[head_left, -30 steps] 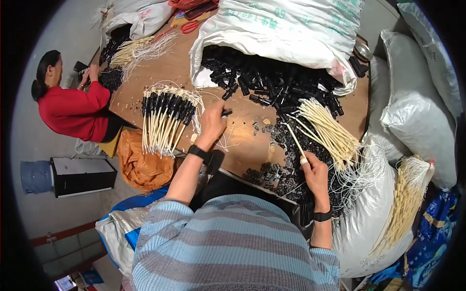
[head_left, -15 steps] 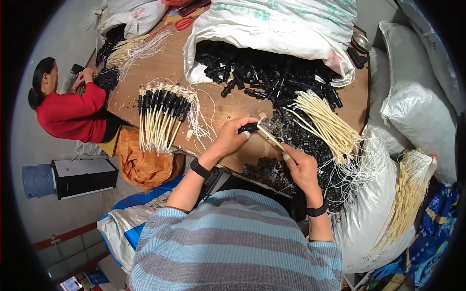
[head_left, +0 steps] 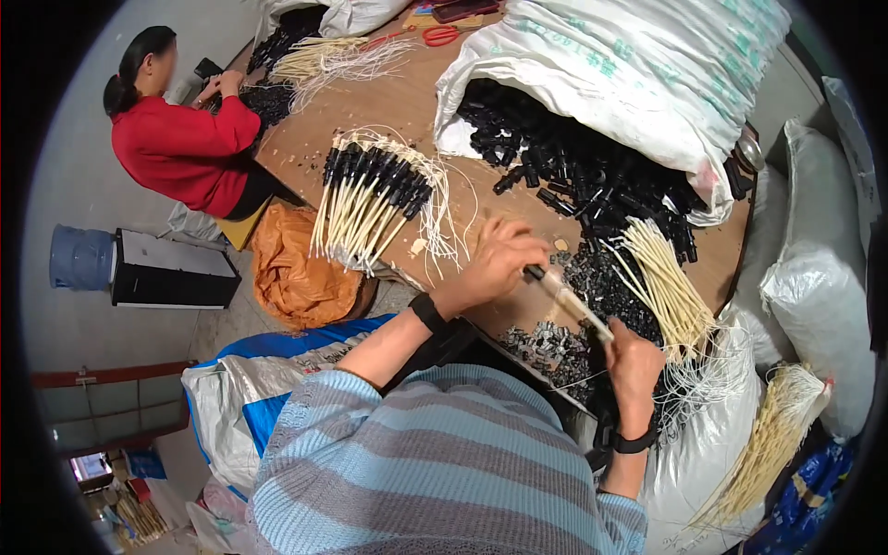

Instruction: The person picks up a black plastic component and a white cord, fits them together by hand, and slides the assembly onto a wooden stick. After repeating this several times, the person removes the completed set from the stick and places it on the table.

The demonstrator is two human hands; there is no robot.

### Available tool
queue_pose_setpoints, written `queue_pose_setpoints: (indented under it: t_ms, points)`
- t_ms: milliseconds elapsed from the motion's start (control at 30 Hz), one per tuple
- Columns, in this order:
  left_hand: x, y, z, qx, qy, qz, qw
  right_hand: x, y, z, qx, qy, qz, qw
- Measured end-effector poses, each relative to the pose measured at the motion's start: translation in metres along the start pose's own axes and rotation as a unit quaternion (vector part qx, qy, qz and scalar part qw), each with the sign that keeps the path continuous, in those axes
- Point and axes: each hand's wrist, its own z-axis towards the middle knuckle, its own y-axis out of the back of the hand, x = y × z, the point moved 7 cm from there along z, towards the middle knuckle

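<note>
My left hand (head_left: 498,264) is closed round a black plastic piece (head_left: 534,272), whose end shows beyond the fingers; the fingers are partly blurred. My right hand (head_left: 635,368) pinches the near end of a cream tube (head_left: 581,310). The tube slants from there up to the black piece; whether it sits inside that piece I cannot make out. Left of my hands lies a row of cream tubes with black sockets (head_left: 375,194) and white wires. Beyond my right hand rests a bundle of bare cream tubes (head_left: 664,289). Small dark parts (head_left: 603,285) are heaped under and beyond the held tube.
A white woven sack (head_left: 629,69) spills black sockets (head_left: 555,153) onto the brown table (head_left: 305,134). Red scissors (head_left: 442,35) lie at the back. At the far left a person in red (head_left: 185,148) works. Full sacks (head_left: 814,268) line the right side; an orange sack (head_left: 301,264) stands left.
The view has swung, shifting the scene rightward. My left hand has turned, its back now more upward over the black piece. My right hand still grips the tube.
</note>
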Motion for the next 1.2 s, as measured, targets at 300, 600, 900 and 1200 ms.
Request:
queue_pose_setpoints:
  t_ms: [300,600,900,1200]
  points:
    - [-0.001,0.006,0.009,0.062,0.144,-0.199,0.967,0.022,0.018,0.009,-0.118,-0.023,0.01,0.993]
    - [0.005,-0.012,-0.004,0.126,0.11,-0.154,0.974,0.04,-0.007,0.008,-0.003,-0.002,0.019,1.0]
    - [-0.029,0.003,0.007,0.081,-0.015,-0.105,0.991,0.002,0.003,0.007,-0.057,-0.086,0.01,0.995]
    - [0.035,-0.014,-0.03,0.102,0.219,-0.115,0.964,-0.021,-0.015,0.0,-0.069,-0.01,0.776,0.627]
